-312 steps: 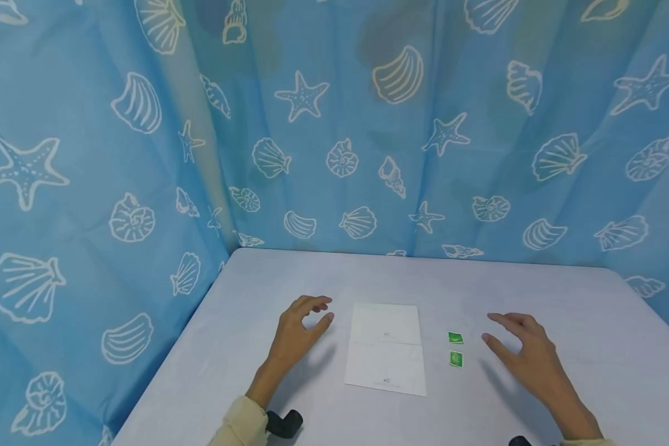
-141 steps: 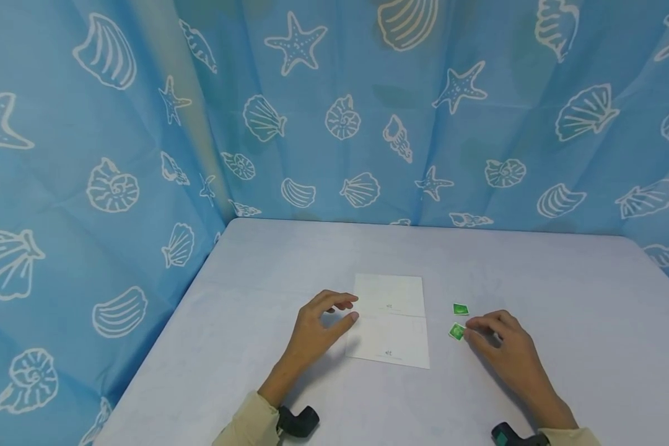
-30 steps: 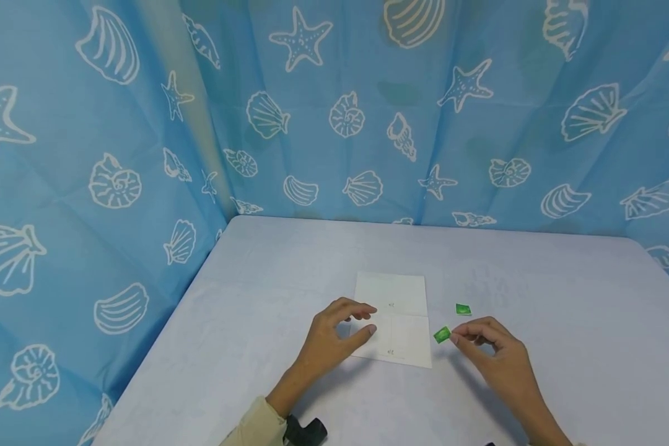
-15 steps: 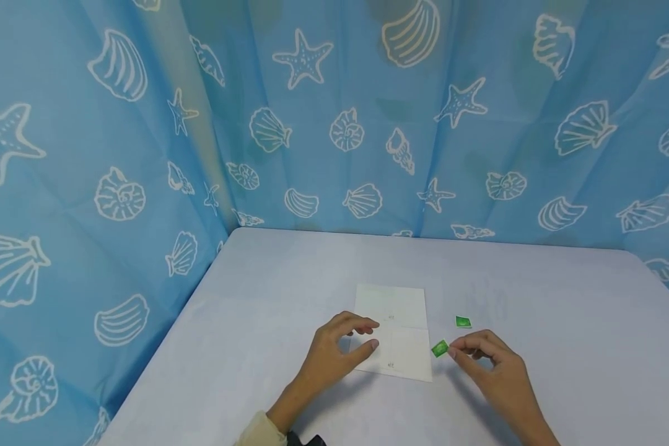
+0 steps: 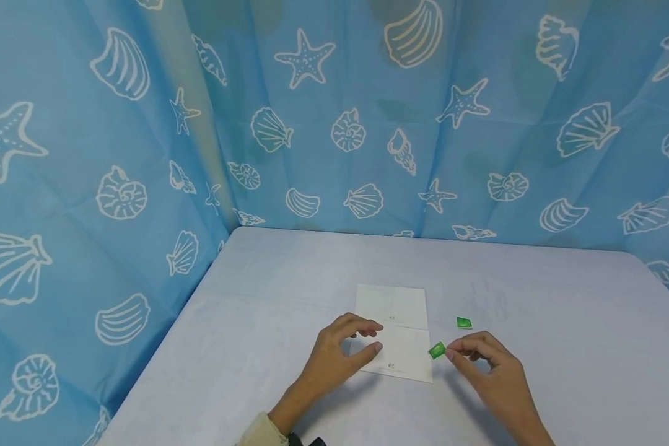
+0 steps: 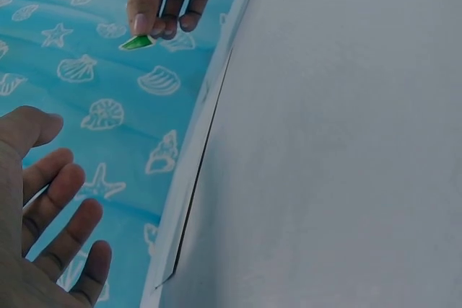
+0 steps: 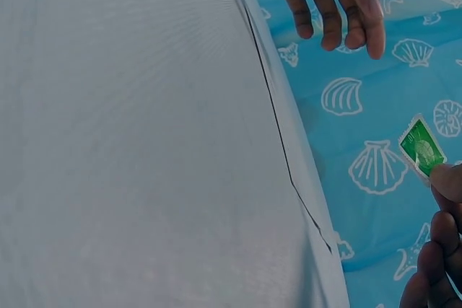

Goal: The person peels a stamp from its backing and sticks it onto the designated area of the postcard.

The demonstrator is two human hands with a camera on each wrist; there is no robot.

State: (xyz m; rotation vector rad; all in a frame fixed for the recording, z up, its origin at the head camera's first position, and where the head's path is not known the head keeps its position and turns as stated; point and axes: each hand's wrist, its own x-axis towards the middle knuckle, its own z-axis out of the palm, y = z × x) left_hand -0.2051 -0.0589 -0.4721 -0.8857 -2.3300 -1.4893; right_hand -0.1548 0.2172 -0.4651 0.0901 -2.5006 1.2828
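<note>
Between thumb and fingertips, my right hand [image 5: 490,368] pinches a small green postage stamp [image 5: 437,350] by one corner. Its toothed white border shows clearly on the stamp [image 7: 422,146] in the right wrist view. In the head view the stamp overlaps the right edge of a white paper [image 5: 390,303], which has a line across its middle and small print on each half. My left hand [image 5: 334,356] hovers over the paper's left side, thumb and fingers apart, holding nothing and hiding part of it. A second green stamp [image 5: 464,323] lies on the table right of the paper.
A white cloth covers the table [image 5: 279,279]. Blue curtains [image 5: 312,136] with white shells and starfish hang behind it and along its left side.
Since the oldest frame, my right hand has picked up the nearer stamp and carried it left to the paper's edge. My left hand has shifted right, over the paper.
</note>
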